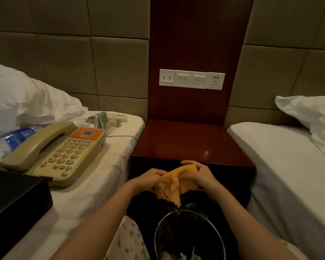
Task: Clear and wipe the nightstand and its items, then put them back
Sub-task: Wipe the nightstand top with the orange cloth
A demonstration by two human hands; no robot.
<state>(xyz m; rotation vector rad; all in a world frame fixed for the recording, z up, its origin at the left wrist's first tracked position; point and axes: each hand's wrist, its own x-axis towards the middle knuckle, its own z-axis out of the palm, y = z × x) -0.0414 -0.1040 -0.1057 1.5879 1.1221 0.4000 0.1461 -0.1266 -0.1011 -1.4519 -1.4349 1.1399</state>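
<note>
The dark wooden nightstand stands between two beds, its glossy top bare. In front of its near edge, my left hand and my right hand both grip an orange cloth, which is bunched between them and hangs down over a bin. On the left bed lie a beige telephone, a water bottle, a small tray with packets and a black box.
A round waste bin with a black liner stands on the floor just below my hands. A switch and socket panel is on the wooden wall panel above the nightstand. The right bed carries a white pillow.
</note>
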